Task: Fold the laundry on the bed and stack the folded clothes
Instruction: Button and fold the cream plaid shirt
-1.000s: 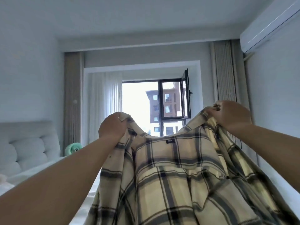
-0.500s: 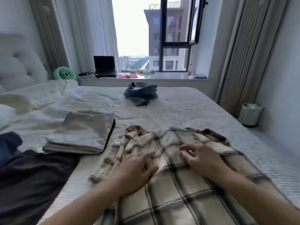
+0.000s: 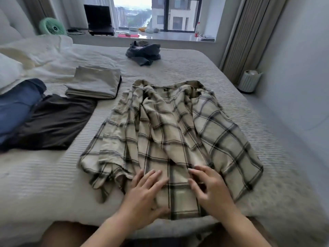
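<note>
Shirt-smoothing tip: left hand [image 3: 146, 196] flat, fingers spread, on the crumpled cream-and-black plaid cotton shirt [image 3: 170, 132] mid-bed, hem at 6 o'clock; right hand [image 3: 210, 189] loosely open beside it. I'd sweep outward toward 9 and 3 before folding.

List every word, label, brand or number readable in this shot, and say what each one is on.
None can be read.
Plaid shirt: a small dark neck tag carries light marks, too small and blurred to read.
Bottle on the windowsill: a red label, too small to read.
Green fan: a dark centre badge, blurred.
Laptop: dark screen, no text visible.
</note>
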